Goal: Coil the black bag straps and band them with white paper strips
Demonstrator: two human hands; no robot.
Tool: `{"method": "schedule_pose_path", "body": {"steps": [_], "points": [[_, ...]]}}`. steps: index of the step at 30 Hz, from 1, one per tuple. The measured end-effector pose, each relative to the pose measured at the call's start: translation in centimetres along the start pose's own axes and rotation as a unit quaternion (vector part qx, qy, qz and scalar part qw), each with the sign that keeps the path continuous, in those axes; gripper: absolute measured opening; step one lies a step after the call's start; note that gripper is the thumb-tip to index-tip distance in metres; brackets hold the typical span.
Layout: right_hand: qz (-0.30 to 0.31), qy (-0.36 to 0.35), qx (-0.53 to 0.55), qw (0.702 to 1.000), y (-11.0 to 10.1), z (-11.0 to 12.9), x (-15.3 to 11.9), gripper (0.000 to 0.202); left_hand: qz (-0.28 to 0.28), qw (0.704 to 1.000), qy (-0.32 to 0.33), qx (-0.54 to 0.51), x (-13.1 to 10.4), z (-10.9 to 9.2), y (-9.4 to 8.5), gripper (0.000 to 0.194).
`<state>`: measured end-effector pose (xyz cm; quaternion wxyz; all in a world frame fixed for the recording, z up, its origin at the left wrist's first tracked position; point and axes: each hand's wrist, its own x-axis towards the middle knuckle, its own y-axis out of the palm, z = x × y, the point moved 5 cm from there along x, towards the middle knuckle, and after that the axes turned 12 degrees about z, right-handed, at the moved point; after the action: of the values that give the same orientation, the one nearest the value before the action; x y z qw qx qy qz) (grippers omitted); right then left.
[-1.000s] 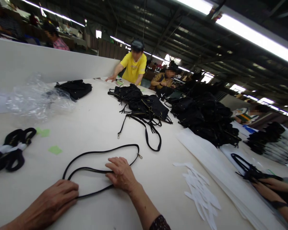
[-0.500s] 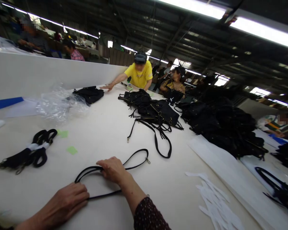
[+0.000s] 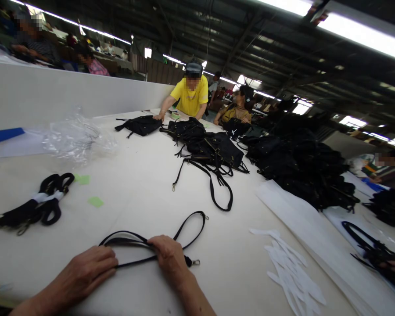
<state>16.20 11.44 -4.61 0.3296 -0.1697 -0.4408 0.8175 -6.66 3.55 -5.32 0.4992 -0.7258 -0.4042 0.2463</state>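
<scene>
A thin black strap (image 3: 128,237) lies looped on the white table, with metal clasps at its right side. My left hand (image 3: 88,267) grips the strap's left end, fingers curled over it. My right hand (image 3: 169,256) is closed round the middle of the strap, where its strands come together. One loop rises beyond my right hand, and a metal clasp (image 3: 195,262) sticks out just right of it. To the left lie bundled black straps (image 3: 41,204) wrapped with white bands.
Black bags (image 3: 213,147) and another strap (image 3: 211,188) lie ahead; a bigger black pile (image 3: 299,166) is at right. White strips (image 3: 291,267), a long white sheet (image 3: 309,215), clear plastic (image 3: 79,138) and green notes (image 3: 95,202) lie around. A person in yellow (image 3: 192,94) leans over the far end.
My right hand has moved slightly right and down with the strap, and a second clasp now shows beside it. The person in yellow has pulled a black bag rightward.
</scene>
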Motion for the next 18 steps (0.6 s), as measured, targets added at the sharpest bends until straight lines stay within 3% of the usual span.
{"method": "schedule_pose_path", "body": {"steps": [3, 9, 13, 16, 18], "points": [[-0.008, 0.021, -0.015, 1.0, -0.3, -0.1, -0.7, 0.022, 0.011, 1.0, 0.002, -0.001, -0.2, -0.1, 0.1, 0.02], [0.057, -0.079, -0.041, 0.994, -0.1, 2.7, -2.4, 0.028, -0.019, 1.0, -0.012, 0.011, -0.1, -0.1, 0.0, 0.018], [0.033, -0.057, -0.049, 0.997, 0.4, 2.2, -2.3, 0.015, -0.012, 1.0, -0.013, -0.002, 0.2, -0.7, -0.8, 0.016], [-0.009, -0.038, -0.053, 0.998, 0.6, 1.5, -1.7, 0.007, -0.07, 0.997, -0.032, -0.004, 0.5, -1.0, -2.0, 0.022], [-0.025, -0.047, -0.051, 0.997, 0.7, 1.3, -1.4, 0.002, -0.137, 0.986, -0.089, 0.015, 0.6, -0.6, -2.6, 0.036]]}}
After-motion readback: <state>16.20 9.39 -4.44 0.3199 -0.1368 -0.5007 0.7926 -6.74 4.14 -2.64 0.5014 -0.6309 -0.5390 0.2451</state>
